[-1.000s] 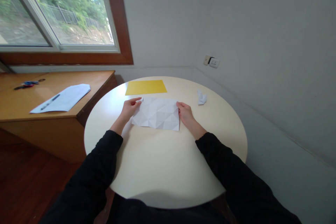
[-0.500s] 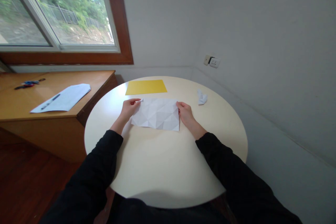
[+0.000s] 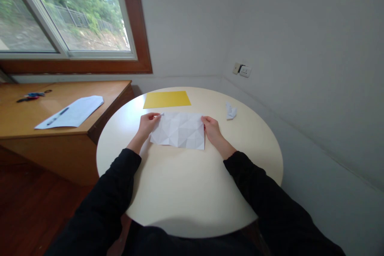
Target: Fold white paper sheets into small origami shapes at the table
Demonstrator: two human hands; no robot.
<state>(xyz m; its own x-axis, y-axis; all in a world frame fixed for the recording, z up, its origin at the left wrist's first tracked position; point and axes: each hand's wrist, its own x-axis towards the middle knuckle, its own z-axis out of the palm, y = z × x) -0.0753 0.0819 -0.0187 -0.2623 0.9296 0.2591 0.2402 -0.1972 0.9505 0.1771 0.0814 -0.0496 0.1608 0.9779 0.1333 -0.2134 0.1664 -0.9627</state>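
A white sheet of paper, criss-crossed with fold creases, is spread between my hands over the round table. My left hand pinches its upper left corner, where a small bit of the paper is turned up. On the other side, my right hand grips the upper right edge between thumb and fingers. Behind the paper lies a flat yellow sheet. A small folded white paper piece rests to the right of my right hand.
The round cream table fills the middle. At left is a wooden desk bearing white papers, a dark pen and scissors-like tools. A window and walls stand behind; a socket is on the wall.
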